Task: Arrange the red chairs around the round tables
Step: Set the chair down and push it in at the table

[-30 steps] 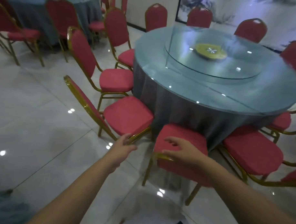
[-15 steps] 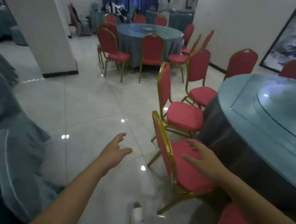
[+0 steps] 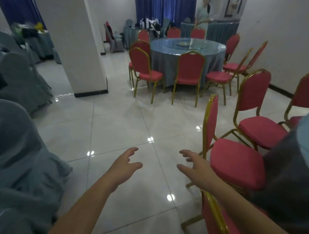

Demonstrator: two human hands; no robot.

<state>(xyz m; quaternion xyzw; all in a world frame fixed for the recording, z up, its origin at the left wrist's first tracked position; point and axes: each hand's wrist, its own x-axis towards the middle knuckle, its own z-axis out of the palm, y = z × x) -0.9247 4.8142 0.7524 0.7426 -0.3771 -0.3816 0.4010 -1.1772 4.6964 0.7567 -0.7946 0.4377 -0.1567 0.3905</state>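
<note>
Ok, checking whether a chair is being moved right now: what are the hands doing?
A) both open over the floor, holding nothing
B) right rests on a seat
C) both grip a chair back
A: the left hand and right hand are spread open above the tiled floor, and neither grips the nearest red chair.

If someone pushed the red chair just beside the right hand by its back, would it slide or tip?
It would probably slide: the red chair stands on thin gold legs on glossy floor tiles. Pushed high on its tall back, it might tip instead. The slim frame suggests it is fairly light.
</note>
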